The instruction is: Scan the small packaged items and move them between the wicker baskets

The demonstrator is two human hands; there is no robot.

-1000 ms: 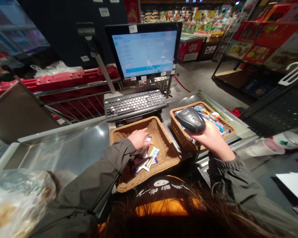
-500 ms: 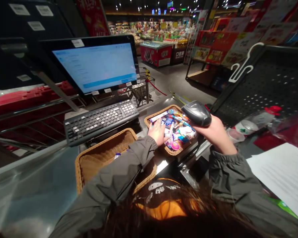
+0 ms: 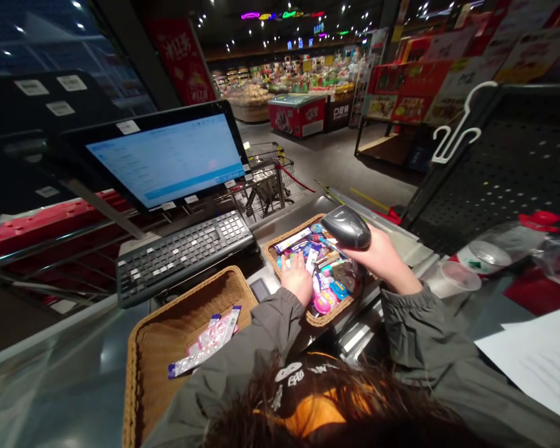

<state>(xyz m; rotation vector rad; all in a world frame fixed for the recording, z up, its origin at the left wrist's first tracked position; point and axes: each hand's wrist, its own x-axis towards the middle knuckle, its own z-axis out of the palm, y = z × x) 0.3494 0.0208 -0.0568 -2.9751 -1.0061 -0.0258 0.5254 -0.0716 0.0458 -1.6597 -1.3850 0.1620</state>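
My right hand (image 3: 380, 256) is wrapped round a black barcode scanner (image 3: 348, 227), held over the right side of a small wicker basket (image 3: 315, 320). That basket is filled with small packaged items (image 3: 333, 283) in bright wrappers, pink, blue and white. My left hand (image 3: 297, 281) lies on them, fingers stretched out, beside a slim blue-and-white packet (image 3: 312, 256); its thumb is hard to make out. Nearer to me on the left stands a larger wicker basket (image 3: 135, 348), holding a few slim packets (image 3: 205, 345) with purple ends and pink print. My left sleeve covers part of it.
A keyboard (image 3: 182, 258) and a monitor (image 3: 168, 162) stand behind the larger basket. Papers (image 3: 536, 361), a plastic cup (image 3: 455, 277) and a clear bottle with a red cap (image 3: 508, 239) lie to the right. A white hanger (image 3: 455, 137) hangs on the black perforated panel.
The view has tilted up slightly. The scanner has shifted left over the small basket. My left hand stays among the items, and the packets in the larger basket show more now.
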